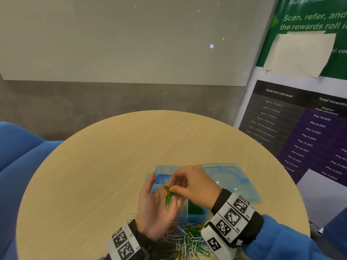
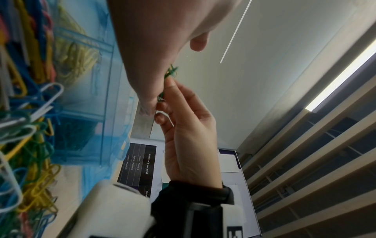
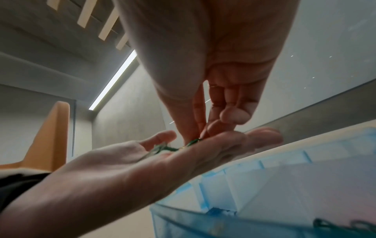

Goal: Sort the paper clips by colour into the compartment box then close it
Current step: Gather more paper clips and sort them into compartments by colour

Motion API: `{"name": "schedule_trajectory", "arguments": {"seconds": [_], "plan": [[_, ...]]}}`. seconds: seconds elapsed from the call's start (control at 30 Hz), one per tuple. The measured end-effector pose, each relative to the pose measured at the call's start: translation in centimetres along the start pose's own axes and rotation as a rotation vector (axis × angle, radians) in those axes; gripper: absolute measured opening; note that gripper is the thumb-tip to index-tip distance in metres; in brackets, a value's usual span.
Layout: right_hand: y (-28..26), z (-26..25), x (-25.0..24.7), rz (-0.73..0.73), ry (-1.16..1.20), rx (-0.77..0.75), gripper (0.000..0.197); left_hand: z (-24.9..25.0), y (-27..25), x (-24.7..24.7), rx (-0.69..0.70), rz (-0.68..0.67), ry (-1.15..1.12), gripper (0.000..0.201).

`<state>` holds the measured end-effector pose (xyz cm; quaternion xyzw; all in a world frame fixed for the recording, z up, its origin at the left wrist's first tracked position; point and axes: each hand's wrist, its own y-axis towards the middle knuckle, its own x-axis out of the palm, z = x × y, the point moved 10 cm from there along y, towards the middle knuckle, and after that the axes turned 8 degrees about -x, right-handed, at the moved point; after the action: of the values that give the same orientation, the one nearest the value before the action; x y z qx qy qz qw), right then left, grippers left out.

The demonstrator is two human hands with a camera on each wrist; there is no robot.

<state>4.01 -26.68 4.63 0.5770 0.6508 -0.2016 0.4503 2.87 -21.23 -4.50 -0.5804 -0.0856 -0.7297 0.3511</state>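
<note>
Green clips [image 1: 168, 198] lie on flat left palm [image 1: 157, 209]; right fingertips [image 1: 173, 188] pinch one, head view only.

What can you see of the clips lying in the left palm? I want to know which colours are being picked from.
The small bunch of clips is thin coated wire, mostly green with a few yellow or orange ones at the fingers' end. It lies tangled on the flat, upturned left hand, above the compartment box. The right hand pinches its upper end with its fingertips.
</note>
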Motion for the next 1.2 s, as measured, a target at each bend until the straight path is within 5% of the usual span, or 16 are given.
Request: {"name": "schedule_trajectory", "arguments": {"seconds": [0.27, 0.43, 0.57, 0.8, 1.07, 1.2], "plan": [[0.0, 0.7, 1.8, -0.183, -0.150, -0.016, 0.015, -0.4, -0.2, 0.6, -0.032, -0.039, -0.069, 0.078], [-0.2, 0.5, 0.8, -0.102, -0.041, -0.035, 0.009, -0.3, 0.3, 0.1, -0.037, -0.060, -0.174, 0.079], [-0.4, 0.4, -1.0, 0.009, 0.028, -0.025, 0.013, 2.8, 0.2, -0.9, 0.091, -0.025, -0.218, 0.078], [-0.8, 0.2, -1.3, 0.038, 0.059, -0.006, 0.003, 6.3, -0.7, -1.3, 0.260, -0.119, -0.146, 0.122], [0.0, -2.9, -1.0, 0.117, 0.059, -0.119, 0.014, 4.0, -0.9, 0.2, 0.193, -0.175, -0.123, 0.114], [0.2, -3.7, 1.0, 0.046, 0.022, -0.108, 0.022, 2.7, -0.6, -0.3, 0.144, -0.098, -0.089, 0.086]]}}
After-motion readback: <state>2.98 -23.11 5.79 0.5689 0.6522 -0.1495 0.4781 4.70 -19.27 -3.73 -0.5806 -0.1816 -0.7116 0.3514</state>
